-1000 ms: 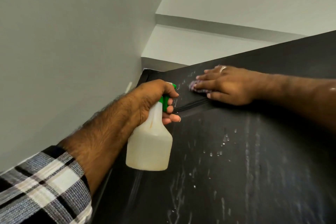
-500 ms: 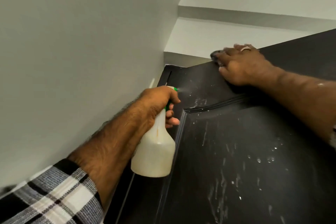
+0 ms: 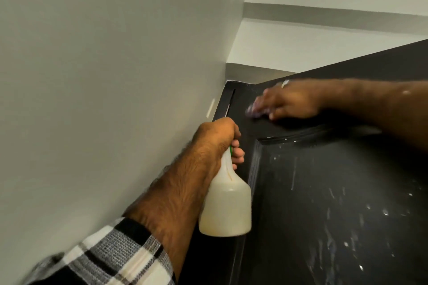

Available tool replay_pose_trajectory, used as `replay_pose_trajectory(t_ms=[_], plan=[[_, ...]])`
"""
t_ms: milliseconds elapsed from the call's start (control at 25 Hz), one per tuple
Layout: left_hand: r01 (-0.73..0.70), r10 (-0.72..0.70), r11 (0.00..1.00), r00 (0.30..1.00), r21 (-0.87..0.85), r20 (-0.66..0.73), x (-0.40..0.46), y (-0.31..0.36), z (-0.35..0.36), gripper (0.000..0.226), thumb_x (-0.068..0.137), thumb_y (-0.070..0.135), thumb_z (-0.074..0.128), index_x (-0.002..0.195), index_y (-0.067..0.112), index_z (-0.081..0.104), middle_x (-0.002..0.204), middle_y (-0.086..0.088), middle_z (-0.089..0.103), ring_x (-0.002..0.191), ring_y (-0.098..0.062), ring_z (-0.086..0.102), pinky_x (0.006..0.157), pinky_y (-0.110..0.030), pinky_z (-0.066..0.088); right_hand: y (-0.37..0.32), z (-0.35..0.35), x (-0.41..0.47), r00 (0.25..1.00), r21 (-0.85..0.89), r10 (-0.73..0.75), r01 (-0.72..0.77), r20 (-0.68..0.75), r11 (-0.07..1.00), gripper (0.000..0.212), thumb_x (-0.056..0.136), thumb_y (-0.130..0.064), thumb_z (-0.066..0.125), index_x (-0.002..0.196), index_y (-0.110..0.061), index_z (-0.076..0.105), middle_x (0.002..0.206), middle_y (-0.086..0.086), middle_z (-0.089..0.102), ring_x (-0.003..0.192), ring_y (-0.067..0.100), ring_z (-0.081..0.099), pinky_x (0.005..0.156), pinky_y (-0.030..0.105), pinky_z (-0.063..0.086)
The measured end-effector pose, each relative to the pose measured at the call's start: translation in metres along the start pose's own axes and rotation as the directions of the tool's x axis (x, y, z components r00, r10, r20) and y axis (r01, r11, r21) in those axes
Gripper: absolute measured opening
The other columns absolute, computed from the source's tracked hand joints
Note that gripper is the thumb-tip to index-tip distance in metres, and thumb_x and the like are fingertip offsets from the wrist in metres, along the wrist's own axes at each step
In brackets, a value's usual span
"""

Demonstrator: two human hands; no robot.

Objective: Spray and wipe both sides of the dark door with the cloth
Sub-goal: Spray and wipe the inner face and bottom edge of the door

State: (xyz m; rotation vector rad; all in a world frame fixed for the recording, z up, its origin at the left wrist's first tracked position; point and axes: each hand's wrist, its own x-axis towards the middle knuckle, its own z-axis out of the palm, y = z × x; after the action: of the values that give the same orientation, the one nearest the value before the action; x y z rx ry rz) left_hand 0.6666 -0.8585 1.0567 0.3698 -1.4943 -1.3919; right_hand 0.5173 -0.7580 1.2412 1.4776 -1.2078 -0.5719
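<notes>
Right hand, blurred, had swept back down-left from the door's top edge; it pressed the cloth flat on the upper rail, fingers fairly straight. Left hand kept its grip curled round the bottle neck, lower than before. Top corner likely near done on this side. Door panel carried droplets and streaks. Grey wall sat close on the left.
</notes>
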Motion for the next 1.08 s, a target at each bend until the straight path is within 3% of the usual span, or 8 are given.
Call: replay_pose_trajectory(t_ms=[120, 200, 280, 440, 560, 720, 880, 1080], plan=[[0.034, -0.034, 0.999, 0.999, 0.016, -0.013, 0.006, -0.005, -0.002, 0.024, 0.097, 0.023, 0.056, 0.075, 0.011, 0.058, 0.069, -0.009, 0.062, 0.069, -0.024, 0.064, 0.060, -0.032, 0.052, 0.015, 0.001, 0.029, 0.843, -0.093, 0.521, -0.535, -0.136, 0.840, 0.058, 0.108, -0.045, 0.040, 0.165, -0.036, 0.036, 0.176, 0.001, 0.029, 0.160, 0.033, 0.030, 0.131, 0.049, 0.023], [0.020, -0.020, 1.000, 0.999, 0.007, -0.025, 0.010, -0.011, -0.003, 0.021, 0.095, 0.022, 0.056, 0.078, 0.011, 0.060, 0.067, -0.008, 0.062, 0.063, -0.024, 0.064, 0.058, -0.030, 0.051, -0.029, 0.023, 0.048, 0.976, -0.086, 0.200, -0.193, 0.088, 0.977, 0.055, 0.111, -0.041, 0.047, 0.165, -0.031, 0.040, 0.177, -0.001, 0.026, 0.162, 0.027, 0.025, 0.134, 0.042, 0.017], [0.018, -0.018, 1.000, 0.999, -0.026, -0.027, 0.011, -0.012, -0.005, 0.021, 0.097, 0.022, 0.056, 0.079, 0.011, 0.059, 0.067, -0.007, 0.060, 0.062, -0.023, 0.062, 0.055, -0.029, 0.050, -0.035, 0.020, 0.054, 0.990, 0.044, -0.056, 0.051, 0.132, 0.998, 0.051, 0.111, -0.036, 0.054, 0.161, -0.032, 0.047, 0.172, -0.008, 0.037, 0.160, 0.017, 0.031, 0.132, 0.033, 0.017], [0.068, -0.066, 0.997, 0.996, -0.031, 0.057, 0.013, -0.017, -0.007, 0.029, 0.101, 0.023, 0.056, 0.075, 0.011, 0.056, 0.063, -0.005, 0.057, 0.057, -0.019, 0.057, 0.047, -0.022, 0.050, 0.000, 0.014, 0.074, 0.879, -0.087, 0.469, -0.475, -0.083, 0.876, 0.059, 0.109, -0.043, 0.041, 0.167, -0.033, 0.035, 0.176, 0.000, 0.030, 0.159, 0.027, 0.033, 0.131, 0.049, 0.027], [0.043, -0.042, 0.998, 0.999, -0.049, 0.022, 0.019, -0.020, -0.012, 0.028, 0.102, 0.024, 0.057, 0.077, 0.012, 0.059, 0.053, -0.004, 0.059, 0.051, -0.018, 0.059, 0.042, -0.021, 0.051, -0.022, 0.020, 0.098, 0.975, 0.014, 0.197, -0.200, 0.099, 0.980, 0.049, 0.110, -0.036, 0.049, 0.159, -0.034, 0.050, 0.170, -0.010, 0.039, 0.158, 0.020, 0.037, 0.130, 0.046, 0.028], [0.068, -0.068, 0.998, 0.998, -0.014, 0.005, 0.010, -0.020, -0.008, 0.023, 0.100, 0.022, 0.056, 0.079, 0.011, 0.058, 0.063, -0.005, 0.057, 0.057, -0.019, 0.058, 0.050, -0.024, 0.050, -0.033, 0.017, 0.095, 0.894, -0.099, 0.446, -0.448, -0.040, 0.889, 0.060, 0.110, -0.038, 0.045, 0.168, -0.029, 0.033, 0.179, -0.002, 0.022, 0.163, 0.031, 0.022, 0.131, 0.061, 0.021], [0.017, -0.014, 0.996, 0.999, 0.090, -0.029, 0.004, -0.015, -0.001, 0.015, 0.097, 0.019, 0.060, 0.088, 0.008, 0.064, 0.073, -0.010, 0.064, 0.073, -0.026, 0.069, 0.070, -0.036, 0.057, -0.058, 0.018, 0.056, 0.984, 0.149, 0.051, -0.077, 0.169, 0.986, 0.044, 0.112, -0.032, 0.052, 0.155, -0.029, 0.058, 0.171, -0.011, 0.039, 0.161, 0.013, 0.029, 0.134, 0.042, 0.020], [-0.046, 0.018, 0.987, 0.984, 0.155, 0.175, -0.015, -0.018, 0.017, 0.017, 0.088, 0.017, 0.062, 0.074, 0.008, 0.064, 0.066, -0.010, 0.066, 0.072, -0.030, 0.073, 0.073, -0.038, 0.060, -0.007, -0.024, -0.081, 0.993, 0.299, -0.034, -0.002, 0.115, 0.954, 0.035, 0.096, -0.022, 0.072, 0.129, -0.032, 0.079, 0.152, -0.024, 0.055, 0.149, -0.002, 0.041, 0.119, 0.004, 0.021]])
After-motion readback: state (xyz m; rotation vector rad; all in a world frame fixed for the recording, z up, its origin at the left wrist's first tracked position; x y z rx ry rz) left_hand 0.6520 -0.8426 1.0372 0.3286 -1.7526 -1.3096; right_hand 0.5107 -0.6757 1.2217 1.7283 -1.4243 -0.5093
